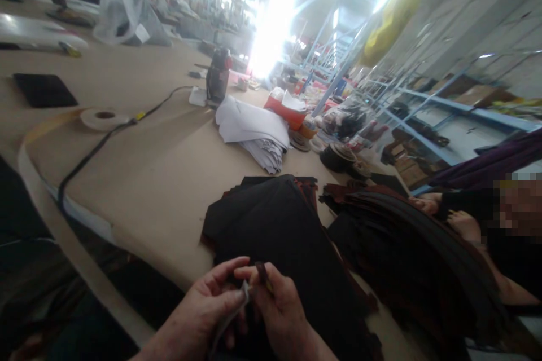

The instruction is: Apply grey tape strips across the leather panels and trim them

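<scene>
Low in the middle of the head view, my two hands are close together over a stack of dark cut pieces (271, 220). My left hand (207, 304) is closed, with thumb and fingers pinching a thin pale strip (244, 293) that trails down out of sight. Close beside it, my right hand (282, 307) curls around a small dark thing with a yellow bit (263, 276); its kind I cannot make out. The right fingertips are near the strip's upper end, and whether they touch it is unclear.
A co-worker's hands (461, 223) rest at a second dark pile (393, 248) on the right. White sheets (254, 127) lie beyond my stack. A tape roll (104, 118), a black cable (91, 152) and a dark flat pad (44, 90) are on the left. A pale band (63, 231) hangs over the table's edge.
</scene>
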